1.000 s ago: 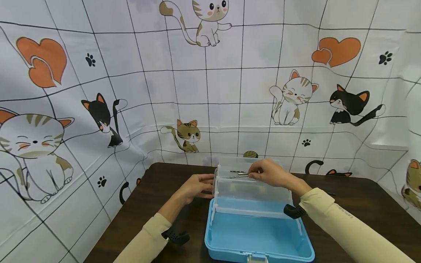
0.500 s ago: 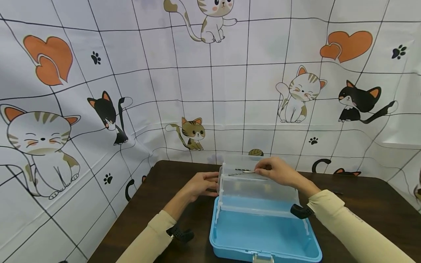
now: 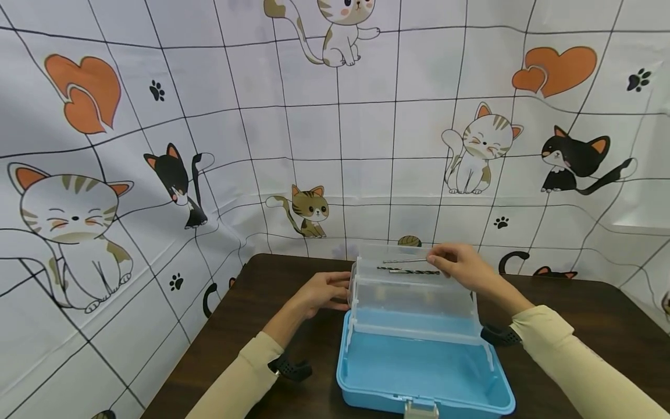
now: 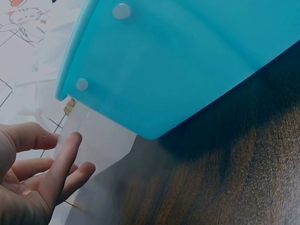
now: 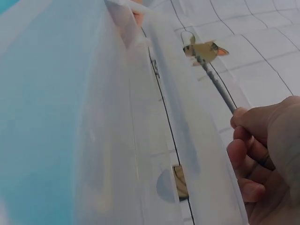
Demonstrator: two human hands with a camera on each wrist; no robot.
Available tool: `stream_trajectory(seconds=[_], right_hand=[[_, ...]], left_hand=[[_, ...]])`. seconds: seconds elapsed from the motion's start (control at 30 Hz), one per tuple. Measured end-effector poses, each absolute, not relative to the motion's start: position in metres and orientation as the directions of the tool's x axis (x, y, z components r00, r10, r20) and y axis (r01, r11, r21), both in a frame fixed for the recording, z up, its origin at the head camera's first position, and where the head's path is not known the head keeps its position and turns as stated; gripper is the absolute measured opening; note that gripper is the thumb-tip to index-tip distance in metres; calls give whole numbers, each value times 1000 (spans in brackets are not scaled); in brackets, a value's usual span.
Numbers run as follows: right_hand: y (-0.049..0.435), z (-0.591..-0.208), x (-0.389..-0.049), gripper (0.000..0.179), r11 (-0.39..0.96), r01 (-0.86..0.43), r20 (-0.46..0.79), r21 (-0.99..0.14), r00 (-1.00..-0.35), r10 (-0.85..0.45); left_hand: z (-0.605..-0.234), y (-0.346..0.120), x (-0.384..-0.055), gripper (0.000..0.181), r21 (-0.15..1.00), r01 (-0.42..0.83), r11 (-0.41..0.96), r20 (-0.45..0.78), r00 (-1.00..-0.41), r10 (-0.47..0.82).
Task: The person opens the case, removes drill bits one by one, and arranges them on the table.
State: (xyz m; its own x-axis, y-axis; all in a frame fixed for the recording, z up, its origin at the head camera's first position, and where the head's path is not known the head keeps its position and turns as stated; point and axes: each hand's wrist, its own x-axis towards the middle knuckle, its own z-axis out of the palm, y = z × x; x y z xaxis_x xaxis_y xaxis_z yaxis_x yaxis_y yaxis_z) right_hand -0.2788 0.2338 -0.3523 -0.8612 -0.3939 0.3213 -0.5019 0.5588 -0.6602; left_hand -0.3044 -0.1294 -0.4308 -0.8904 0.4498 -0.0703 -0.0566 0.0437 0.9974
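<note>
My right hand [image 3: 463, 265] pinches a slim grey drill bit [image 3: 405, 261] by one end, above the clear hinged tray [image 3: 413, 297] of a blue plastic toolbox [image 3: 413, 372]. In the right wrist view, the bit [image 5: 218, 86] shows its fluted end pointing away from the fingertips. Darker drill bits [image 3: 395, 269] lie in the tray's upper section, below the pinched one. At the tray's left end rests my left hand [image 3: 321, 293], its fingers loosely extended; in the left wrist view, its fingertips [image 4: 73, 138] are right at the clear plastic edge [image 4: 101, 140].
The toolbox stands on a dark wooden table [image 3: 293, 361], its lower compartment facing me and its latch [image 3: 420, 409] at the front. Behind the table hangs a white curtain [image 3: 366, 134] printed with cats and grid lines. Black straps [image 3: 290, 368] circle both wrists.
My right hand has moved right and slightly up, drawing one drill bit apart from the others, which stay in the tray. My left hand keeps its place at the tray's end.
</note>
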Motion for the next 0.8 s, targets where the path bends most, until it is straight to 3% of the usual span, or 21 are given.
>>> stream_trajectory(seconds=[0.3,0.8], right_hand=[[282,-358,-260,40,645,-415,369,-642,-904,-215],[371,-398,-235,36,709,-276,401,-649,-916,11]], left_hand=[[-434,-130,-306,55,998,-57,29,-63,-888,456],[-436,-131,-307,56,998,-48,28,-56,-884,465]])
